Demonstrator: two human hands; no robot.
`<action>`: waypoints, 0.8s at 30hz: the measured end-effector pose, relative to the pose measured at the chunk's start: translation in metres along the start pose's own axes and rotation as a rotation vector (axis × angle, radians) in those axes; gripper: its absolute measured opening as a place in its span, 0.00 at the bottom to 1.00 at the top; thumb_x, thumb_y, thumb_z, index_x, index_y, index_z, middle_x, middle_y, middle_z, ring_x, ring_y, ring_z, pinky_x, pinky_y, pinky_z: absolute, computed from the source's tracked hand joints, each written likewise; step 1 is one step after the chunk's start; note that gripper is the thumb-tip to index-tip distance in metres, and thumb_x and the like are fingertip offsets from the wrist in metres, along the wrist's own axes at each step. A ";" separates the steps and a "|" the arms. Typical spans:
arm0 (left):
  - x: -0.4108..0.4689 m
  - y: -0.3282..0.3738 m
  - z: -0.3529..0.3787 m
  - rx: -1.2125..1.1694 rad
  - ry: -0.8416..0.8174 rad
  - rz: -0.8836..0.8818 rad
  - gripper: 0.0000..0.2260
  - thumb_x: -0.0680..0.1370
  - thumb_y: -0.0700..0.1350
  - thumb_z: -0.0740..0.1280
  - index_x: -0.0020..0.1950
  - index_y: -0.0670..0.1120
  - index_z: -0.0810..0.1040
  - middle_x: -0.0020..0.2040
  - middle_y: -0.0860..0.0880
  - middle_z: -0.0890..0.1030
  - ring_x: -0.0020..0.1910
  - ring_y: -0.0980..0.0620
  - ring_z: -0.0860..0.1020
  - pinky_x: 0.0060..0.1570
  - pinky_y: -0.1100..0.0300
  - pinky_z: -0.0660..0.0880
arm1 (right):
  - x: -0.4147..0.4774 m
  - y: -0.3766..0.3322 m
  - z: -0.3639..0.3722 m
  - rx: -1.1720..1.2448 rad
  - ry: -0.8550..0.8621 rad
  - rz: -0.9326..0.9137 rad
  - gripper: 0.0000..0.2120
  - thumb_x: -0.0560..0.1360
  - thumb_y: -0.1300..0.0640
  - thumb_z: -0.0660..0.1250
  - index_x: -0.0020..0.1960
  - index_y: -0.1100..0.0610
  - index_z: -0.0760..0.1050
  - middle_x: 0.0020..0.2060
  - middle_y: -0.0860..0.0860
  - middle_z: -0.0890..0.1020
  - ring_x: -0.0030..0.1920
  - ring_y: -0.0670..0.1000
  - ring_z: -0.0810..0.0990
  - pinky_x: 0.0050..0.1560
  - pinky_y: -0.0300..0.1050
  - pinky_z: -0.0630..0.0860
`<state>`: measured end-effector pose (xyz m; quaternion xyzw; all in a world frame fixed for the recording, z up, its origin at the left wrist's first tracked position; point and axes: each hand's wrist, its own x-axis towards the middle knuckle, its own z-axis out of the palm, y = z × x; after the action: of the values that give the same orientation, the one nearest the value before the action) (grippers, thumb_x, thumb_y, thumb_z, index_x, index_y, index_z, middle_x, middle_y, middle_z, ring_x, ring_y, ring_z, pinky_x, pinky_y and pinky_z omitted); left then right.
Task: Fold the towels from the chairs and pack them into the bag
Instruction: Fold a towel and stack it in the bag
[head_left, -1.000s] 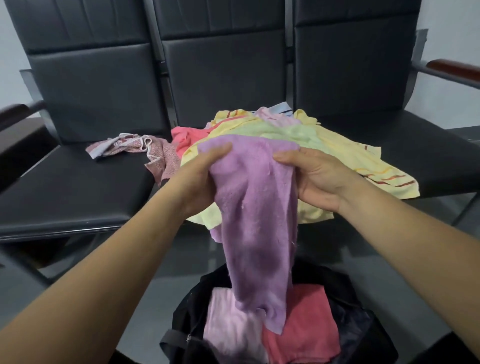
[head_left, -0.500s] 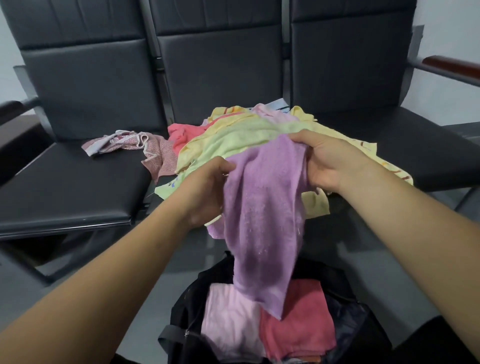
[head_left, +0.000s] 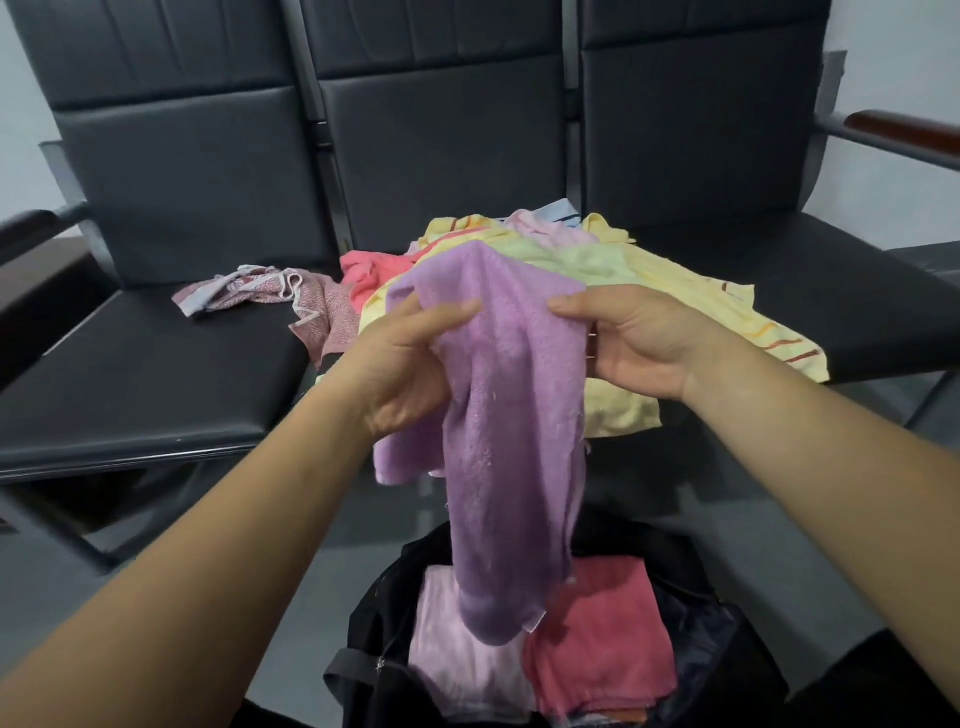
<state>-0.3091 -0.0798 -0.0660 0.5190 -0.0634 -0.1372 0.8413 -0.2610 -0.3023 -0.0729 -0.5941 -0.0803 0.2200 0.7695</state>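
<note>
Purple towel (head_left: 511, 415) | left hand (head_left: 400, 364), right hand (head_left: 644, 343) fingers (head_left: 576, 304) pinch top | above bag (head_left: 371, 631)

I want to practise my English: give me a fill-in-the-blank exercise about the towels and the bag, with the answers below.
1. The left hand and the right hand grip a towel whose colour is ____.
2. Its lower end hangs above the bag, which is ____ in colour.
3. Inside the bag ____ folded towels show: a pale pink towel and a red towel.
Answers: purple; black; two.
</note>
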 end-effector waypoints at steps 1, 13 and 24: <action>0.001 0.000 -0.004 0.116 0.027 -0.011 0.20 0.77 0.34 0.68 0.70 0.37 0.74 0.63 0.38 0.81 0.63 0.41 0.81 0.62 0.45 0.79 | 0.002 -0.001 -0.001 0.010 0.031 -0.030 0.26 0.71 0.58 0.75 0.68 0.63 0.78 0.61 0.56 0.83 0.58 0.55 0.82 0.58 0.51 0.80; 0.005 0.021 -0.022 0.600 0.165 -0.003 0.05 0.79 0.38 0.69 0.53 0.39 0.83 0.48 0.43 0.86 0.49 0.47 0.85 0.50 0.56 0.82 | 0.000 -0.020 -0.006 -0.206 0.198 -0.168 0.15 0.78 0.57 0.73 0.63 0.58 0.80 0.60 0.54 0.85 0.60 0.55 0.84 0.53 0.50 0.83; 0.001 0.027 -0.019 0.231 0.069 0.069 0.17 0.76 0.40 0.69 0.64 0.43 0.80 0.55 0.45 0.85 0.53 0.49 0.84 0.53 0.57 0.81 | -0.007 -0.026 -0.005 0.064 0.046 -0.122 0.24 0.74 0.61 0.72 0.69 0.60 0.77 0.62 0.54 0.83 0.57 0.51 0.84 0.61 0.50 0.81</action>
<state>-0.2993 -0.0529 -0.0507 0.6142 -0.0673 -0.0821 0.7819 -0.2589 -0.3149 -0.0485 -0.5682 -0.0915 0.1615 0.8017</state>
